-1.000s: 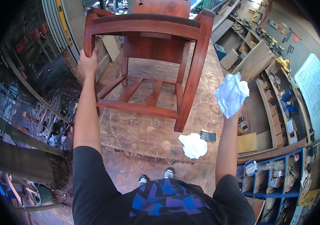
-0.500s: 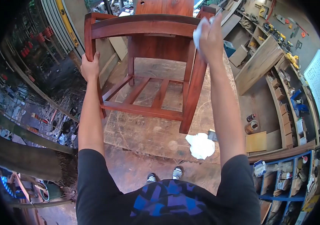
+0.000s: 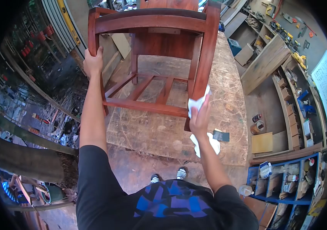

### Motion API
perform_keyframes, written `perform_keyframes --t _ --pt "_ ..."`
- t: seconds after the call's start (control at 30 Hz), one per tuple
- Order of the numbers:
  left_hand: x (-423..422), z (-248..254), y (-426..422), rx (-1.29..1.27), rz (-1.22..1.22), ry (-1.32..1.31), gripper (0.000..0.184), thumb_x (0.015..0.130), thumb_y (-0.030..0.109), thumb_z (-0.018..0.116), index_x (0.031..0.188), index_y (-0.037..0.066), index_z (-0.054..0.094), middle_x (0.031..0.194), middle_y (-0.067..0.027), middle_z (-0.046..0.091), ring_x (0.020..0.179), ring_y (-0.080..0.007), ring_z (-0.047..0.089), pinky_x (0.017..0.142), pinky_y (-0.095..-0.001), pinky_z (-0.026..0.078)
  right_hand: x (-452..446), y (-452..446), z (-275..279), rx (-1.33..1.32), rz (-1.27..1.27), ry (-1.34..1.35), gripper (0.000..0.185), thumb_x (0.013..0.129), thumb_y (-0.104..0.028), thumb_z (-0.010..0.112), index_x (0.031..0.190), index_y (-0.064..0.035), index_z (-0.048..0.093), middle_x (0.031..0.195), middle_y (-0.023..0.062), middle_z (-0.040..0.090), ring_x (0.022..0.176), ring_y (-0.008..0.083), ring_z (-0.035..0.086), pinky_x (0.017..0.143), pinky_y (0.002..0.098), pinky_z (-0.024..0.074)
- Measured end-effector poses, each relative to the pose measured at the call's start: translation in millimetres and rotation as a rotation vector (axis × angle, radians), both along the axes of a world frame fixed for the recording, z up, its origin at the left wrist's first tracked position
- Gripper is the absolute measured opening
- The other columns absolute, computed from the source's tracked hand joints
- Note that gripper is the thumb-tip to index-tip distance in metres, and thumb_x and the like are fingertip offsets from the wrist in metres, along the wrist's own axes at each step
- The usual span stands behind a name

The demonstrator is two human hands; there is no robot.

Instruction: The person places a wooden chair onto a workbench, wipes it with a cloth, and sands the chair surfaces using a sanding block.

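A reddish-brown wooden chair [image 3: 150,25] stands on the worn wooden workbench [image 3: 140,138], its slatted frame facing me. My left hand [image 3: 93,63] is wrapped around the chair's left upright, below the top corner. Low on the right leg, my right hand [image 3: 199,119] presses a white cloth [image 3: 197,104] against the wood. Behind my right wrist lies another crumpled white cloth [image 3: 213,145] on the bench. Beside it rests a small dark grey flat piece [image 3: 221,135], whose kind I cannot make out.
Shelves with small wooden blocks [image 3: 290,115] and a blue compartment rack [image 3: 295,201] stand to my right. A yellow spirit level [image 3: 68,23] leans at the upper left. Tools [image 3: 286,36] hang at the upper right. Cluttered ground [image 3: 52,119] lies to the left.
My right hand has moved down the right leg with the white cloth, from the top corner to near the foot. My left hand keeps its hold on the left upright.
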State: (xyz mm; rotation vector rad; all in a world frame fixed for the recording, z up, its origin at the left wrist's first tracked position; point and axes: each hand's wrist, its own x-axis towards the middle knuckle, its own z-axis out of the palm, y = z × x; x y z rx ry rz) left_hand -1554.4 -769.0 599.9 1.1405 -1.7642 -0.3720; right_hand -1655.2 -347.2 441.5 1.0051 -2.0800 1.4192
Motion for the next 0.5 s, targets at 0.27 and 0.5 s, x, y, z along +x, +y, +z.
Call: perform_keyframes --t 0.27,0.5 --pt "3 0 4 0.001 -0.016 0.007 0.055 0.084 0.059 0.064 0.113 0.012 0.061 0.104 -0.0214 0.071 0.104 -0.0434 0.065 0.087 -0.0502 0.049 -111 -70 172 -0.207 -0.052 0.289 0.068 0.1 -0.021 0.057 0.151 0.0083 0.024 0.137 0.0326 0.049 0.117 0.0475 0.054 0.099 0.0481 0.043" --pt "-11 10 -2 0.048 -0.028 -0.02 0.061 0.081 0.063 0.065 0.116 0.013 0.062 0.11 -0.0187 0.07 0.108 -0.0405 0.065 0.092 -0.0486 0.048 7 -5 -16 -0.035 -0.015 0.045 0.064 0.1 -0.011 0.052 0.15 0.0139 0.022 0.135 0.0398 0.048 0.119 0.0504 0.057 0.095 0.045 0.0487"
